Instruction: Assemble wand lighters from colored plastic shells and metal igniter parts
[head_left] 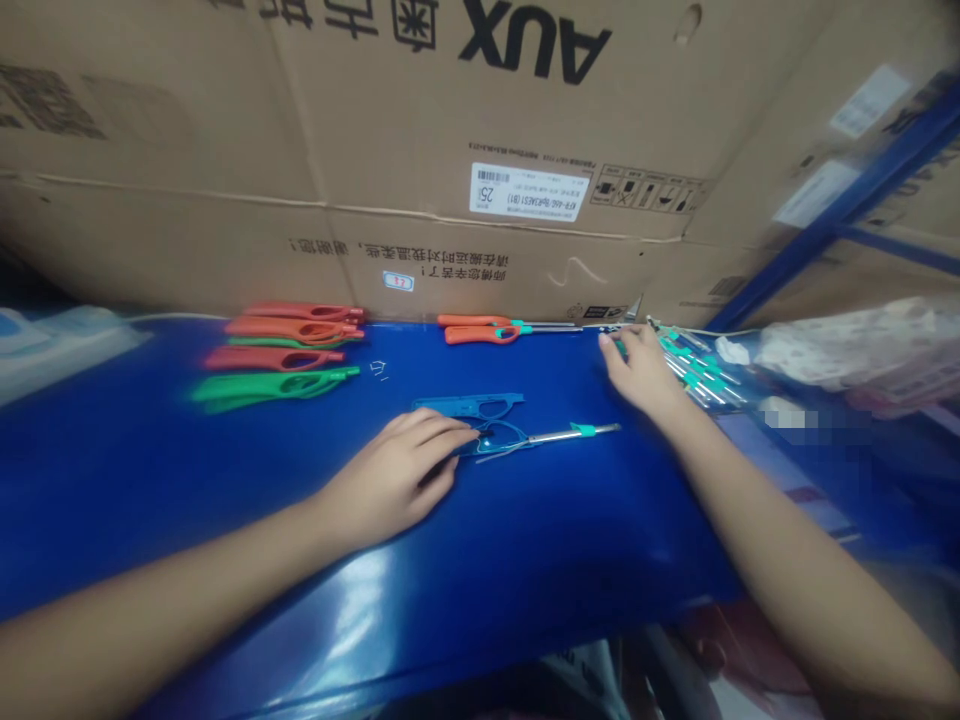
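Note:
My left hand (pixel 409 470) is closed around the handle end of a blue lighter casing half (pixel 502 437), low over the table. A metal lighter tube (pixel 559 436) with a teal clip sticks out of this casing to the right, and a thin wire shows below it. Just behind lies another blue casing half (pixel 469 405). At the back right, my right hand (pixel 643 372) has its fingers bent down among small dark parts; what is between the fingertips is too small to make out. Beside it lies a pile of metal tubes with teal clips (pixel 701 368).
Red casings (pixel 274 357) and green casings (pixel 274 388) lie at left. Orange lighters (pixel 480 333) with metal tubes sit at the back centre. A large cardboard box (pixel 375 140) walls off the rear of the blue table (pixel 525 560). A plastic bag (pixel 847 345) stands at right.

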